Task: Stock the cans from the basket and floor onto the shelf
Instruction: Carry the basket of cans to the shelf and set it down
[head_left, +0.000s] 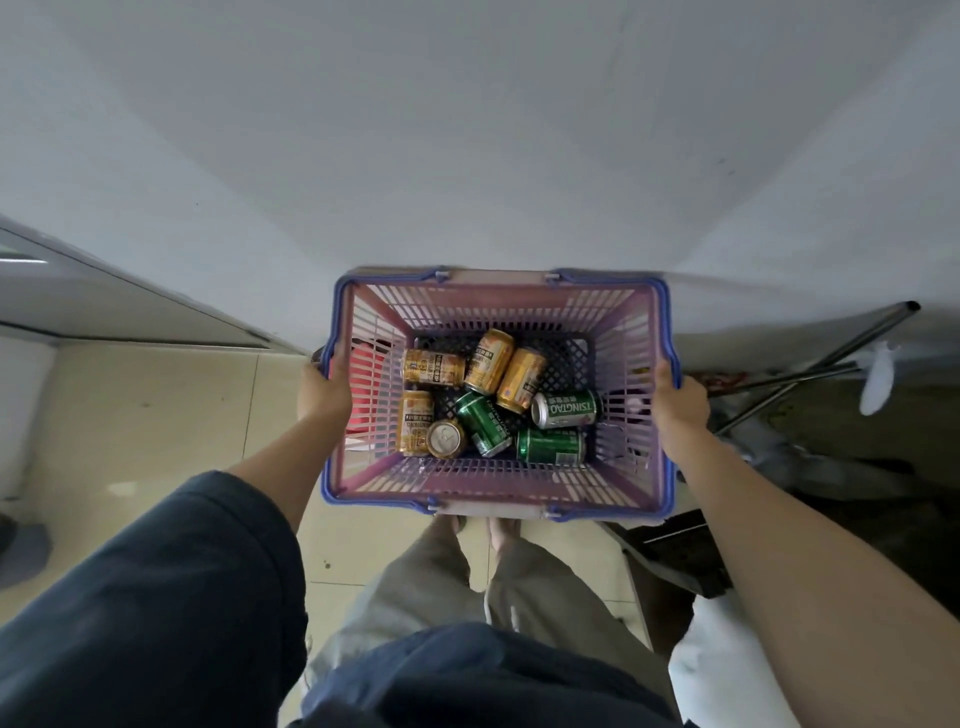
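I hold a pink plastic basket (631, 332) with a blue rim in front of me, above my feet. My left hand (323, 391) grips its left rim and my right hand (678, 399) grips its right rim. Several cans lie loose on the basket's dark bottom: gold cans (488, 361) toward the left and middle, green cans (551, 446) toward the right, one reading TSINGTAO (567, 409). No shelf is in view.
A white wall (467, 156) rises straight ahead. Beige floor tiles (156, 415) spread to the left, below a grey ledge (104, 306). Metal bars (810, 364) and dark clutter (831, 467) fill the floor at right. A red object (363, 384) shows through the basket's left wall.
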